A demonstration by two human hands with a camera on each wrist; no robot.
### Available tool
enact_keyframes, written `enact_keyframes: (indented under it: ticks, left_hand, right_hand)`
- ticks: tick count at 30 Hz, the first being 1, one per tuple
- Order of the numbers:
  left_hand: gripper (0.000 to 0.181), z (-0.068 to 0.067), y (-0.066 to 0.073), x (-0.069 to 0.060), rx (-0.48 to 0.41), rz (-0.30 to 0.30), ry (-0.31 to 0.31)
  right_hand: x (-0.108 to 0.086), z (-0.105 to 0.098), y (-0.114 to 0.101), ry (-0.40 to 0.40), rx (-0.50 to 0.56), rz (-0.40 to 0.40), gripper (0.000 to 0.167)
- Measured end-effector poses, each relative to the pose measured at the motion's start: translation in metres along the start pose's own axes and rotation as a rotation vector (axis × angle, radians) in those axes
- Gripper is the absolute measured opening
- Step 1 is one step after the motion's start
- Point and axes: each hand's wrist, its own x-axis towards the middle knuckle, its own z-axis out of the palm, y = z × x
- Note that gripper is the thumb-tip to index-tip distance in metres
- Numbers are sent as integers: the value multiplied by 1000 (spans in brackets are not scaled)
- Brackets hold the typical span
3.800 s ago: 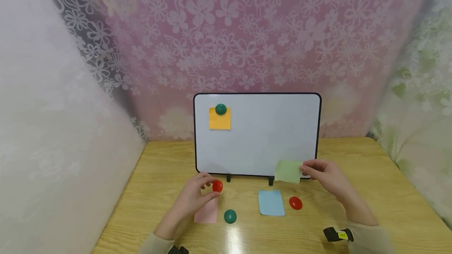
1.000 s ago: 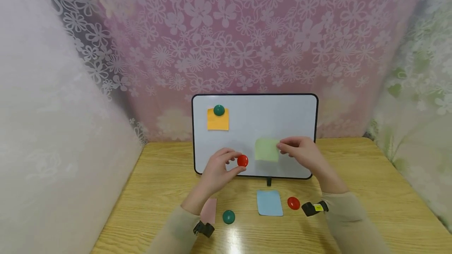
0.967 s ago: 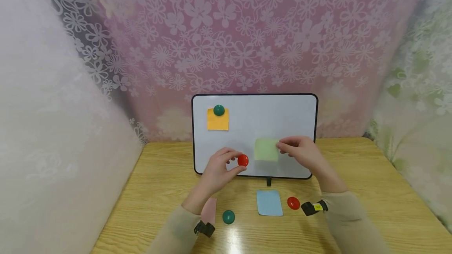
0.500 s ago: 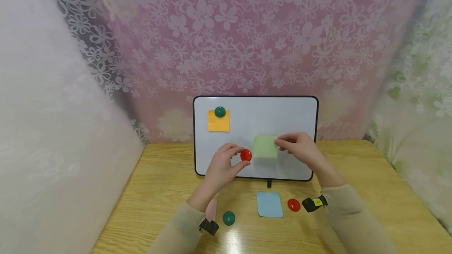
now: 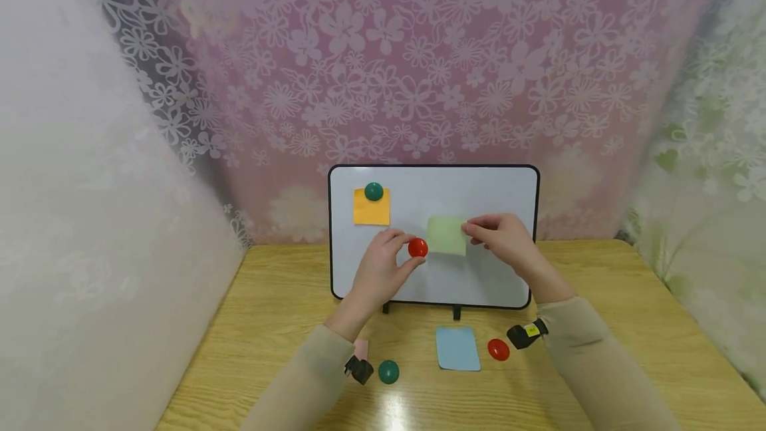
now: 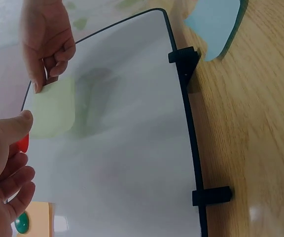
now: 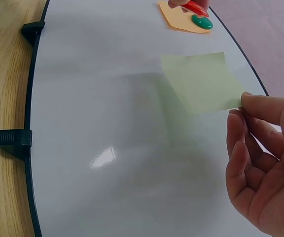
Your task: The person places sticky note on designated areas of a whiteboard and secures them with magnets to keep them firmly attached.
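Note:
Between thumb and fingers, my left hand (image 5: 382, 266) pinches a round red magnet (image 5: 417, 247) in front of the whiteboard (image 5: 491, 195). To its right, my right hand (image 5: 504, 239) pinches the right edge of a pale green sticky note (image 5: 446, 235). In the right wrist view the green note (image 7: 201, 81) stands off the board and casts a shadow on it. A green magnet (image 5: 374, 191) sits over the top of an orange sticky note (image 5: 372, 207) at the board's upper left. The left wrist view shows the red magnet (image 6: 23, 143) mostly hidden behind the thumb.
On the wooden table (image 5: 275, 285) before the board lie a blue sticky note (image 5: 457, 348), a red magnet (image 5: 499, 349) and a green magnet (image 5: 389, 372). A pink note (image 5: 362, 350) is partly covered by the left forearm. Black feet (image 5: 457, 312) jut from under the board.
Both hands have come up and closer together before the board, carrying the red magnet rightward and the green note leftward. Over the last half second both rise further. The head view shifts slightly.

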Motion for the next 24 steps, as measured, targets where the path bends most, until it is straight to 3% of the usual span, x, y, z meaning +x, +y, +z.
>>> enact_keyframes:
  ticks: [12,24]
  left_hand:
    - [40,8,0,11,-1,-8,36]
    - [40,11,5,37,27,11,62]
  right_hand:
    - [8,-2,-6,49,-3,-5,53]
    - [23,-8,-15,62,-21,-41,52]
